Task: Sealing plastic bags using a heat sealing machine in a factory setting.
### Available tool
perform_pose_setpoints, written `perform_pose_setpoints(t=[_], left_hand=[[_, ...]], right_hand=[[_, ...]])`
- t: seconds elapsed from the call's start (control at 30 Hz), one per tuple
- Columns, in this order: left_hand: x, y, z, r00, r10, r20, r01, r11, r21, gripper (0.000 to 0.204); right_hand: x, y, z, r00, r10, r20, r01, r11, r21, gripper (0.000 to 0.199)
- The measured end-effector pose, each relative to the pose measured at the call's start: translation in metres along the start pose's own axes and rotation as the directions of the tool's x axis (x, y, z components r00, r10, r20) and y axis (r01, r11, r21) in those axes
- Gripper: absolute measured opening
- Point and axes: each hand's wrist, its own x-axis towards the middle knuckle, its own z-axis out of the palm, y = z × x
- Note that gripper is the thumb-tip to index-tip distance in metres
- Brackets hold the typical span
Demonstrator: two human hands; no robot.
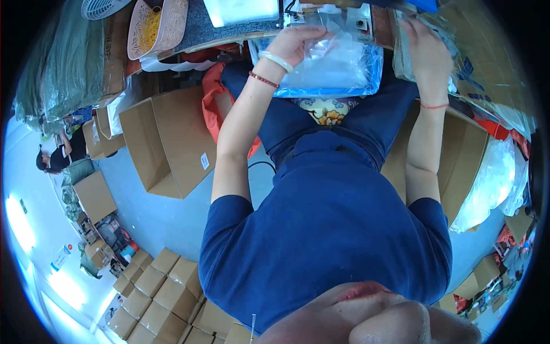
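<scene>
beside the left arm (240,126), an open brown carton (166,140) bears a white label (204,161).

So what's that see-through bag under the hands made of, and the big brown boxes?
The clear bag under the left hand looks like thin plastic film: glossy, see-through, crinkled, with white glare. The right hand touches more shiny clear packets, probably the same film. The open brown box looks like matte corrugated cardboard, with folded flaps and a flat tan surface.

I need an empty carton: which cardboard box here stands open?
The large open cardboard box beside the person's left arm; its inside shows, while the small stacked boxes on the floor are closed.
</scene>
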Motion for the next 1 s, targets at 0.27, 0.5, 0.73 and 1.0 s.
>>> perform_pose_setpoints(t=[0.27,0.5,0.73,1.0], left_hand=[[-0.011,0.02,-0.025,0.942,0.311,-0.122,-0.163,0.746,0.646,0.03],[-0.034,0.034,-0.098,0.517,0.533,0.67,-0.091,-0.744,0.662,0.037],[-0.075,0.027,-0.052,0.633,0.774,-0.025,-0.142,0.148,0.979,0.018],[-0.099,0.021,0.033,0.882,0.469,-0.053,-0.229,0.523,0.821,0.02]], right_hand=[[-0.008,0.054,0.068,0.961,-0.04,-0.274,0.089,0.981,0.172,0.024],[-0.012,0.035,0.028,0.944,0.017,-0.33,0.098,0.939,0.329,0.024],[-0.057,-0.059,-0.011,0.966,-0.036,0.256,-0.204,0.504,0.839,0.022],[-0.038,-0.081,-0.034,0.916,-0.321,-0.241,0.368,0.431,0.824,0.022]])
